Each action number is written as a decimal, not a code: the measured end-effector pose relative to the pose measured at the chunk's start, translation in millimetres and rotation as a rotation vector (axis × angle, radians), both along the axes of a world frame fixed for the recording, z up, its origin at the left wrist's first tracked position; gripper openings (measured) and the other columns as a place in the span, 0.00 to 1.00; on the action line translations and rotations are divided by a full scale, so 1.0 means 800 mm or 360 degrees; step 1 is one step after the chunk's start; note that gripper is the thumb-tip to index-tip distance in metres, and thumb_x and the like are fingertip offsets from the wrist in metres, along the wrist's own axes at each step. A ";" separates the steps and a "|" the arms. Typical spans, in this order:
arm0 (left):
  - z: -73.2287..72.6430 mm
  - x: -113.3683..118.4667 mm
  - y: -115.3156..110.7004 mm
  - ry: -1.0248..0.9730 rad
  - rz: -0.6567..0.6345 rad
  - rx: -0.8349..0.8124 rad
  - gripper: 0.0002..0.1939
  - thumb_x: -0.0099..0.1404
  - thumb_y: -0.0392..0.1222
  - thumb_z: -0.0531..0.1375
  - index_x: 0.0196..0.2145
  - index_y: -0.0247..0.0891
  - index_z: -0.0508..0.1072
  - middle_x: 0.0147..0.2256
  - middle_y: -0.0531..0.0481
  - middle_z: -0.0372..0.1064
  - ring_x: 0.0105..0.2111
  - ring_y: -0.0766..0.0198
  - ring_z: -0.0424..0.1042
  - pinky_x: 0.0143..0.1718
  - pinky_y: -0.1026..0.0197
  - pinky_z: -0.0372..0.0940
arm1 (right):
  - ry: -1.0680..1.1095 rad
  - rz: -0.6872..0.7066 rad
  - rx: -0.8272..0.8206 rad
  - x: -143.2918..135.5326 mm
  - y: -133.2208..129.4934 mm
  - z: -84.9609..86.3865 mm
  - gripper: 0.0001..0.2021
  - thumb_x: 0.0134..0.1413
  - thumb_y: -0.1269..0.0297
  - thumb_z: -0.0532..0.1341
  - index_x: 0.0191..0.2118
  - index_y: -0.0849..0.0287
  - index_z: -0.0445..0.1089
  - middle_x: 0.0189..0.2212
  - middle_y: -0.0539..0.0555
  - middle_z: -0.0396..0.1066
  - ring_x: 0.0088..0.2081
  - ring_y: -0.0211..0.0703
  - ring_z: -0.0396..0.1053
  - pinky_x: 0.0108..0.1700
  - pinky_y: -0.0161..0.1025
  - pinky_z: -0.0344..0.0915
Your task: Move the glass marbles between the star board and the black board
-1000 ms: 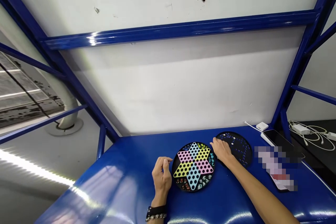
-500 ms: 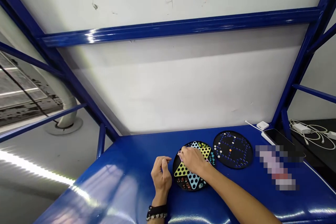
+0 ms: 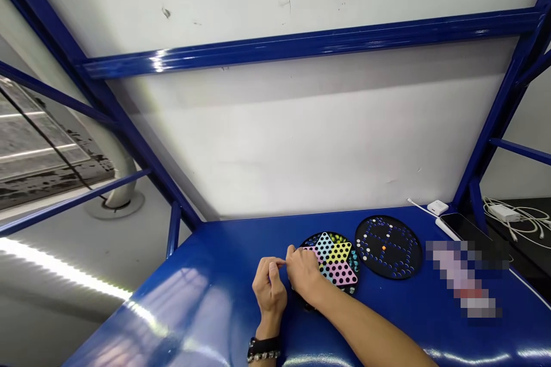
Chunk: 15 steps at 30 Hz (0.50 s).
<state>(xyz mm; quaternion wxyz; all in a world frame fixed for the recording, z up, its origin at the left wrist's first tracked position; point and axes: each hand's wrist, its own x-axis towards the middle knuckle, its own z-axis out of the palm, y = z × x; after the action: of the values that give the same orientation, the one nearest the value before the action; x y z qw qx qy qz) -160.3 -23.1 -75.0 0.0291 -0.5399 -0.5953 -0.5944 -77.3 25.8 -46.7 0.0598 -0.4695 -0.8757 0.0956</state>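
On the blue table lies a round black board with a star of pink, yellow and light-blue triangles full of holes; coloured marbles sit in pockets around its rim. My right hand covers the board's left part, its fingers curled and their tips near my left hand. Just left of the board is my left hand, fingers bent and closed, a bracelet at the wrist. What either hand holds, if anything, is too small or hidden to make out. A second round black disc with blue-edged holes and a few white pieces lies to the right.
The blue tabletop meets a white wall panel in a blue metal frame. At the right are a dark phone, a white adapter, white cables and a blurred-out item.
My right hand has moved left off the board's middle, up to my left hand. More of the star's pink and yellow parts shows. The view has shifted slightly.
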 end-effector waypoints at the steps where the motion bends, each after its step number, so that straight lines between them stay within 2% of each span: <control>1: 0.000 0.000 0.000 -0.0002 0.0007 -0.0006 0.24 0.74 0.52 0.46 0.26 0.40 0.70 0.26 0.50 0.68 0.29 0.62 0.68 0.31 0.60 0.66 | 0.0001 0.0003 0.0008 0.000 0.001 -0.001 0.11 0.58 0.78 0.58 0.47 0.66 0.68 0.38 0.65 0.77 0.41 0.53 0.78 0.38 0.42 0.73; 4: -0.002 -0.001 0.001 0.0004 0.0003 -0.0001 0.24 0.74 0.52 0.46 0.26 0.40 0.70 0.26 0.51 0.68 0.29 0.62 0.68 0.31 0.61 0.66 | 0.0016 0.0007 0.0027 0.000 0.003 -0.004 0.11 0.57 0.78 0.59 0.46 0.66 0.68 0.39 0.65 0.76 0.43 0.53 0.77 0.38 0.43 0.74; 10: -0.005 -0.002 0.002 -0.0021 -0.0029 0.0034 0.23 0.74 0.50 0.47 0.27 0.40 0.71 0.27 0.51 0.68 0.29 0.63 0.68 0.31 0.61 0.65 | 0.0106 0.0014 0.0051 -0.010 0.007 -0.011 0.10 0.66 0.74 0.52 0.49 0.63 0.66 0.41 0.63 0.75 0.40 0.49 0.78 0.39 0.42 0.74; 15: -0.007 -0.003 0.001 -0.0060 -0.0036 0.0039 0.22 0.74 0.51 0.47 0.27 0.40 0.70 0.27 0.51 0.68 0.29 0.62 0.69 0.31 0.60 0.66 | 0.0153 0.0073 0.0095 -0.013 0.009 -0.018 0.09 0.66 0.73 0.51 0.45 0.61 0.67 0.41 0.62 0.74 0.38 0.48 0.78 0.40 0.44 0.74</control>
<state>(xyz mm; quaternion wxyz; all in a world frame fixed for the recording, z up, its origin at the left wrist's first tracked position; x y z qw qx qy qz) -162.3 -22.2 -80.3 0.0177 -0.5349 -0.5823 -0.6120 -87.6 33.2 -60.9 0.1136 -0.4421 -0.8848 0.0933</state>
